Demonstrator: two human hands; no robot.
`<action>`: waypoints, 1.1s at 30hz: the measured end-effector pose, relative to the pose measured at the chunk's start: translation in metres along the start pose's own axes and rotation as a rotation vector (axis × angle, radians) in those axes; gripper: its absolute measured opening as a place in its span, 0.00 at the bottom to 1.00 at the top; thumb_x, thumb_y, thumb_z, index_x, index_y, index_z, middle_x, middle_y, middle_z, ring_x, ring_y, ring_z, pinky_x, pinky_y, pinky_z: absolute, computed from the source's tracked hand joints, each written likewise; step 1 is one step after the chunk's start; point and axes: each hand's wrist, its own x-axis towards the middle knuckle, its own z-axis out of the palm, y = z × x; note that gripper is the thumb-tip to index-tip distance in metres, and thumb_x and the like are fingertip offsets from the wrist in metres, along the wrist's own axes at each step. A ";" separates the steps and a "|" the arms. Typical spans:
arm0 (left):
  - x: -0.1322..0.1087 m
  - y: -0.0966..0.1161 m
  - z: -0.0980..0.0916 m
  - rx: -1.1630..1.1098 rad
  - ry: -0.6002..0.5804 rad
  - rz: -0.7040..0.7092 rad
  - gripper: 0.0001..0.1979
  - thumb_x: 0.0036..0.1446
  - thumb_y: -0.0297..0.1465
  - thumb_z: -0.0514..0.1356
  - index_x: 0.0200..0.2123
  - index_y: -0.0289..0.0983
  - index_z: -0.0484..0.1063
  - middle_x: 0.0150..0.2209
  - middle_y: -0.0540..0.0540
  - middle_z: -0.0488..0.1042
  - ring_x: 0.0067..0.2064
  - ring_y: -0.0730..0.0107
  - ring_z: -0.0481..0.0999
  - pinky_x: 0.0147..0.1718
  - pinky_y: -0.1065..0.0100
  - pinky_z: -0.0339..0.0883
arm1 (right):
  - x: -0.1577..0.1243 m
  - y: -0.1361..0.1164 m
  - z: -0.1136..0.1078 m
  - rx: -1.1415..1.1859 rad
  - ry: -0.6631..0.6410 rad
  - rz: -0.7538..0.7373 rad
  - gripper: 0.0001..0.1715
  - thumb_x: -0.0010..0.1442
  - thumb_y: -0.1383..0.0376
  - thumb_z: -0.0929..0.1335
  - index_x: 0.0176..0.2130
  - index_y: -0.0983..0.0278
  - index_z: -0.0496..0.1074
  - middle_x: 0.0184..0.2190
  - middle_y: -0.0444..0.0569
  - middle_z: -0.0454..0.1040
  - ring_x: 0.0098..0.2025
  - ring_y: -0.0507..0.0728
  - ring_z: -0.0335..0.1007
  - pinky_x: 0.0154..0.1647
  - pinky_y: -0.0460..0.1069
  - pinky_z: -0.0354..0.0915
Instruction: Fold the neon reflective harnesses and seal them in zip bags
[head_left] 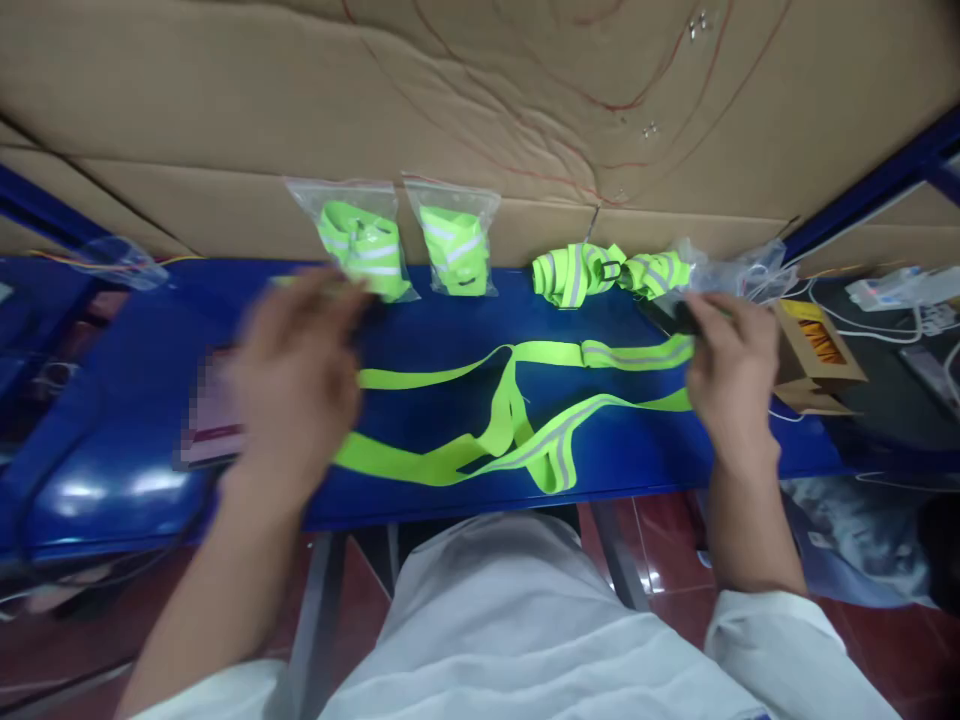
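A neon yellow-green reflective strap (420,465) with grey stripes lies loosely looped across the blue table, stretched between my hands. My left hand (300,360), blurred by motion, is closed at the strap's left end, with a dark piece at its fingertips that I cannot make out clearly. At the other end, my right hand (733,365) pinches the strap beside a small black part, perhaps a buckle. The middle of the strap crosses over itself and sags toward the table's front edge.
Behind the strap stand two clear zip bags (457,240) holding folded straps. Rolled reflective straps (577,275) sit farther right, beside crumpled clear plastic (739,270). An open cardboard box (817,350) and white cables are at right. Brown cardboard (300,90) backs the blue table (127,420).
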 end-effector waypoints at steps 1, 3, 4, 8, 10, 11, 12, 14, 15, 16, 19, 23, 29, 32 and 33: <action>0.005 0.003 0.015 0.045 -0.014 0.038 0.27 0.72 0.24 0.51 0.69 0.49 0.66 0.64 0.42 0.73 0.64 0.54 0.74 0.63 0.47 0.73 | 0.015 -0.017 0.011 0.092 -0.089 -0.123 0.34 0.64 0.75 0.62 0.66 0.64 0.74 0.58 0.61 0.76 0.61 0.68 0.71 0.64 0.66 0.68; 0.015 0.012 0.046 0.112 -0.142 0.123 0.28 0.69 0.21 0.50 0.69 0.41 0.68 0.63 0.39 0.75 0.62 0.50 0.76 0.60 0.47 0.75 | 0.034 -0.048 0.033 0.276 -0.193 -0.278 0.33 0.66 0.76 0.62 0.66 0.62 0.72 0.57 0.57 0.78 0.60 0.66 0.72 0.64 0.66 0.68; 0.019 0.015 0.061 0.111 -0.179 0.154 0.28 0.69 0.20 0.48 0.69 0.37 0.68 0.63 0.37 0.75 0.61 0.49 0.77 0.58 0.48 0.76 | 0.039 -0.061 0.044 0.335 -0.220 -0.332 0.31 0.68 0.75 0.61 0.65 0.62 0.73 0.56 0.56 0.79 0.59 0.65 0.73 0.65 0.65 0.69; 0.019 0.018 0.092 0.096 -0.155 0.183 0.28 0.70 0.20 0.47 0.69 0.33 0.66 0.63 0.35 0.74 0.61 0.50 0.77 0.61 0.50 0.74 | 0.033 -0.083 0.077 0.439 -0.118 -0.360 0.25 0.71 0.74 0.60 0.60 0.66 0.76 0.55 0.58 0.79 0.59 0.65 0.72 0.63 0.64 0.71; 0.014 0.014 0.094 0.092 -0.123 0.197 0.27 0.70 0.19 0.47 0.70 0.32 0.65 0.63 0.34 0.74 0.61 0.50 0.76 0.62 0.50 0.74 | 0.026 -0.085 0.084 0.471 -0.102 -0.318 0.25 0.71 0.73 0.60 0.61 0.64 0.75 0.55 0.58 0.79 0.60 0.65 0.72 0.63 0.64 0.72; 0.011 0.012 0.094 0.087 -0.114 0.203 0.28 0.70 0.19 0.47 0.70 0.31 0.64 0.63 0.33 0.74 0.61 0.50 0.76 0.62 0.50 0.74 | 0.022 -0.085 0.085 0.481 -0.112 -0.298 0.26 0.72 0.73 0.60 0.62 0.63 0.75 0.56 0.57 0.79 0.60 0.65 0.72 0.63 0.64 0.72; 0.010 0.011 0.093 0.080 -0.106 0.206 0.28 0.70 0.19 0.47 0.71 0.31 0.63 0.63 0.33 0.74 0.62 0.50 0.76 0.62 0.50 0.73 | 0.020 -0.085 0.085 0.487 -0.123 -0.284 0.26 0.72 0.73 0.60 0.62 0.62 0.74 0.56 0.56 0.79 0.60 0.65 0.72 0.63 0.65 0.72; 0.008 0.010 0.092 0.076 -0.096 0.203 0.29 0.70 0.19 0.47 0.72 0.31 0.60 0.64 0.33 0.73 0.62 0.50 0.75 0.63 0.50 0.73 | 0.018 -0.086 0.084 0.487 -0.137 -0.280 0.26 0.72 0.73 0.60 0.63 0.61 0.74 0.56 0.56 0.79 0.60 0.65 0.72 0.63 0.65 0.72; 0.008 0.010 0.092 0.081 -0.096 0.199 0.29 0.70 0.19 0.48 0.72 0.31 0.60 0.64 0.33 0.73 0.62 0.50 0.75 0.63 0.51 0.73 | 0.017 -0.087 0.083 0.483 -0.133 -0.286 0.26 0.72 0.73 0.60 0.63 0.61 0.74 0.56 0.56 0.79 0.60 0.65 0.72 0.63 0.65 0.72; 0.008 0.011 0.092 0.092 -0.099 0.201 0.28 0.70 0.19 0.48 0.72 0.31 0.60 0.64 0.33 0.73 0.62 0.50 0.75 0.63 0.51 0.73 | 0.017 -0.088 0.082 0.476 -0.123 -0.298 0.26 0.72 0.73 0.61 0.63 0.61 0.74 0.56 0.57 0.79 0.60 0.65 0.72 0.63 0.64 0.72; 0.006 0.016 0.093 0.127 -0.130 0.236 0.28 0.70 0.19 0.49 0.72 0.29 0.60 0.63 0.32 0.74 0.62 0.50 0.75 0.64 0.53 0.72 | 0.014 -0.096 0.080 0.429 -0.122 -0.336 0.25 0.72 0.74 0.62 0.64 0.62 0.73 0.56 0.57 0.79 0.61 0.66 0.72 0.62 0.63 0.72; 0.003 0.026 0.094 0.141 -0.150 0.249 0.32 0.71 0.20 0.48 0.76 0.31 0.51 0.64 0.32 0.73 0.63 0.51 0.75 0.64 0.54 0.70 | 0.007 -0.108 0.077 0.368 -0.191 -0.321 0.28 0.73 0.73 0.62 0.67 0.59 0.70 0.59 0.56 0.77 0.63 0.67 0.71 0.63 0.64 0.71; 0.015 0.029 0.074 0.045 -0.062 0.189 0.33 0.67 0.20 0.51 0.74 0.38 0.54 0.56 0.39 0.80 0.52 0.55 0.82 0.54 0.55 0.72 | 0.026 -0.100 0.061 0.490 -0.300 -0.205 0.34 0.71 0.65 0.67 0.72 0.58 0.61 0.67 0.57 0.70 0.69 0.69 0.65 0.68 0.67 0.63; 0.035 0.032 0.052 -0.071 0.040 0.111 0.30 0.65 0.21 0.56 0.68 0.42 0.61 0.56 0.43 0.81 0.52 0.56 0.82 0.57 0.52 0.69 | 0.054 -0.088 0.044 0.563 -0.369 -0.178 0.38 0.68 0.57 0.72 0.71 0.60 0.61 0.69 0.58 0.68 0.70 0.70 0.64 0.70 0.68 0.62; 0.045 0.033 0.045 -0.114 0.066 0.068 0.28 0.66 0.23 0.57 0.67 0.43 0.62 0.57 0.44 0.80 0.55 0.56 0.81 0.60 0.51 0.67 | 0.065 -0.085 0.038 0.604 -0.385 -0.192 0.36 0.69 0.56 0.72 0.70 0.60 0.63 0.67 0.56 0.70 0.69 0.68 0.67 0.69 0.66 0.64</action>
